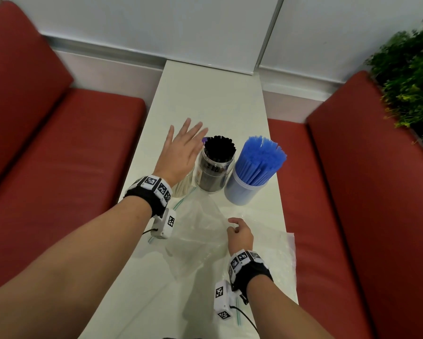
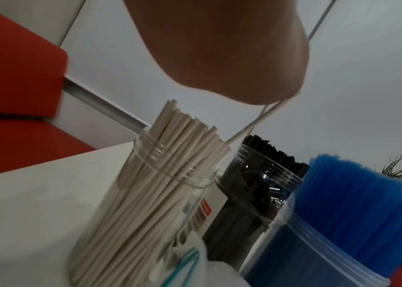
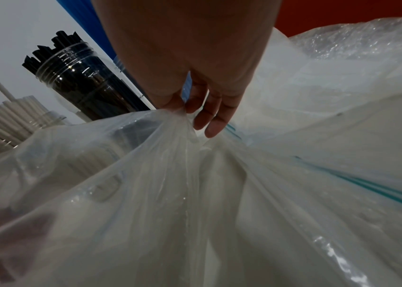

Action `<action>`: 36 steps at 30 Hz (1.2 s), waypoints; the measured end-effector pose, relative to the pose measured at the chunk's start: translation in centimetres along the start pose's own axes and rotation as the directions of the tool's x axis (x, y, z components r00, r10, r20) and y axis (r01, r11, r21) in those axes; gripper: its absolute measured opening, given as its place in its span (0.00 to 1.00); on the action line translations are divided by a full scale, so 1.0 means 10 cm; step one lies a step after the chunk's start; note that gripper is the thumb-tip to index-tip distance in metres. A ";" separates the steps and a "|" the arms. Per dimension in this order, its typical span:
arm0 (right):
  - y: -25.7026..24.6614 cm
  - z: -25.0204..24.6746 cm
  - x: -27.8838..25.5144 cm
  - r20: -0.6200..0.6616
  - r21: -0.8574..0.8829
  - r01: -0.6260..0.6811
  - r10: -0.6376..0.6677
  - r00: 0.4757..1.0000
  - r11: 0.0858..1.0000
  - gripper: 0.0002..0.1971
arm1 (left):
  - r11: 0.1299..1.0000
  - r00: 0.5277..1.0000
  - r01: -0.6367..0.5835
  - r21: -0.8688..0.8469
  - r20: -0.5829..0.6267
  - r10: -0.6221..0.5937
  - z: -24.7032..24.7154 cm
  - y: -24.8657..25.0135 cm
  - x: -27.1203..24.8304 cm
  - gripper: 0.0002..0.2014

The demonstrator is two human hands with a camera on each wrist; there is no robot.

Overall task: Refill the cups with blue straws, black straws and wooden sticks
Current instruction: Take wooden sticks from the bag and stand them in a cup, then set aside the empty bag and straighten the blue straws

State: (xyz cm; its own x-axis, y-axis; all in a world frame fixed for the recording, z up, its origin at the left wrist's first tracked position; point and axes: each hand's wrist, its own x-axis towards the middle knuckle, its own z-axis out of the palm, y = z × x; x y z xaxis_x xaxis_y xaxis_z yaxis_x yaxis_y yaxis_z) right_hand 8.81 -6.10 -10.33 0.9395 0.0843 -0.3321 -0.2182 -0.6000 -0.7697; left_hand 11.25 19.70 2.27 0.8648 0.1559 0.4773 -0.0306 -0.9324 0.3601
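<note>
Three clear cups stand in a row on the white table (image 1: 213, 101). The cup of blue straws (image 1: 255, 167) is on the right and the cup of black straws (image 1: 216, 165) in the middle. The cup of wooden sticks (image 2: 160, 186) is on the left and mostly hidden under my left hand (image 1: 183, 148) in the head view. That hand is flat with fingers spread above the sticks. One raised stick (image 2: 256, 124) meets my palm (image 2: 232, 54). My right hand (image 1: 238, 233) pinches a crumpled clear plastic bag (image 3: 170, 174) just in front of the cups.
A second clear zip bag (image 1: 276, 255) lies flat on the table's right near side. Red padded benches (image 1: 58, 152) flank the narrow table on both sides. A green plant (image 1: 411, 77) stands at the far right and a white wall closes the far end.
</note>
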 end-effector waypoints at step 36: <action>-1.49 -1.00 -0.21 0.011 0.765 0.226 -0.363 0.932 0.604 0.17 | 0.021 0.579 0.768 -0.640 0.680 -0.451 -0.56 0.59 -0.62 0.33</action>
State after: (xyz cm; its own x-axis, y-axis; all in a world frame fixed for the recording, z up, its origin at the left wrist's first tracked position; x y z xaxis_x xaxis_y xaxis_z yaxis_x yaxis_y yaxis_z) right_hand 12.72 -5.31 7.35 0.9516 0.3054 -0.0361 -0.1214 0.2652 -0.9565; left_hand 2.88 15.06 5.95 0.8550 0.2889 -0.4307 0.3425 0.3090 0.8872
